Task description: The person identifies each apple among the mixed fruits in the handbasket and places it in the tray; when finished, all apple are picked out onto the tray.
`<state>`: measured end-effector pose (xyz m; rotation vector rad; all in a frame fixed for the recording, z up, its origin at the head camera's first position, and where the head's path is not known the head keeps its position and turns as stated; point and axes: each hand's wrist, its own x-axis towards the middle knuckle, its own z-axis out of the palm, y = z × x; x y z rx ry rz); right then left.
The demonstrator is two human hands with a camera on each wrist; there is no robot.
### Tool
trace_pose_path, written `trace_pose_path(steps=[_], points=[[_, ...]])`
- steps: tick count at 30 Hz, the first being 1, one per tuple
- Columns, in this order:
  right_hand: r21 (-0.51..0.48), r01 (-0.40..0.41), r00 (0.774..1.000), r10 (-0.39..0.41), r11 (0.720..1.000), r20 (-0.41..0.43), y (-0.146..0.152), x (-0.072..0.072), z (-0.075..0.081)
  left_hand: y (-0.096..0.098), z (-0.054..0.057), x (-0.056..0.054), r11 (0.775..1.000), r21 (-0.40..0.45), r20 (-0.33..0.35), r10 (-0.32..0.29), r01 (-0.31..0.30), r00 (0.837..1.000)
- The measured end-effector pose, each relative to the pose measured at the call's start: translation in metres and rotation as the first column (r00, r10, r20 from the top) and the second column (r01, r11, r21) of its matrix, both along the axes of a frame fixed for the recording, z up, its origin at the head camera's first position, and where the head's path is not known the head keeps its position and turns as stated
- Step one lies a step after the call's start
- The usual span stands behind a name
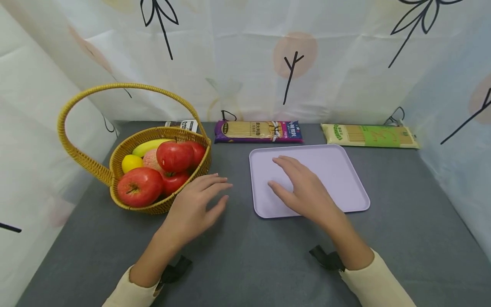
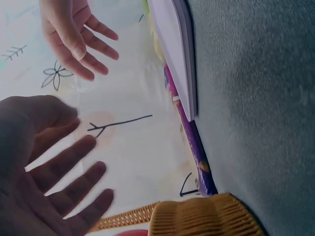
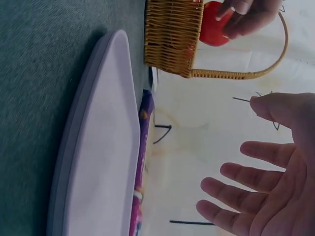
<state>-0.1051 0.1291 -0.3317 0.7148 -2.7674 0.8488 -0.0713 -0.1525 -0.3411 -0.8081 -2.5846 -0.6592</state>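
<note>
My left hand (image 1: pixel 195 205) hovers beside the right rim of a wicker basket (image 1: pixel 159 208), fingers spread loosely with nothing in them. Inside the basket sit several red apples (image 1: pixel 140 186), a yellow banana-like fruit (image 1: pixel 150 146), a lemon (image 1: pixel 131 163) and a pinkish round fruit (image 1: pixel 152 159). Over the pale lilac tray (image 1: pixel 341 183) my right hand (image 1: pixel 307 189) is held with relaxed fingers, also holding nothing. The right wrist view shows that palm (image 3: pixel 280 196) raised above the tray's level. Nothing lies on the visible part of the tray.
Behind the tray lie a purple pack of noodles (image 1: pixel 257 131) and a green-and-yellow pack of noodles (image 1: pixel 370 135). The basket's tall handle (image 1: pixel 128 86) arches up at the left. A black-and-white label (image 1: pixel 188 125) shows behind the basket. Patterned white cloth (image 1: pixel 245 64) walls the grey table (image 1: pixel 245 264).
</note>
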Motion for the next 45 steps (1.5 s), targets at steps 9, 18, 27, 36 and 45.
trace_pose_path(steps=[9,18,27,36,45], points=[[-0.073,-0.080,0.996,0.083,0.994,0.044,-0.027,-0.012,0.000,-0.015,0.011,-0.002,0.965,0.259,-0.241,0.037,0.027,0.970],[-0.083,-0.113,0.988,0.121,0.990,0.097,-0.050,-0.019,0.009,-0.035,0.021,0.005,0.912,0.409,-0.416,0.197,-0.011,0.888],[-0.112,-0.173,0.977,0.185,0.978,0.104,-0.077,-0.028,0.018,-0.066,0.038,0.006,0.721,0.689,-0.470,0.521,-0.074,0.713],[-0.099,-0.228,0.968,0.237,0.968,0.080,-0.104,-0.030,0.027,-0.128,0.035,-0.005,0.525,0.811,-0.285,0.738,-0.256,0.611],[-0.069,-0.380,0.925,0.377,0.923,-0.043,-0.137,-0.025,0.028,-0.168,0.026,-0.006,0.458,0.740,-0.006,0.736,-0.492,0.677]])
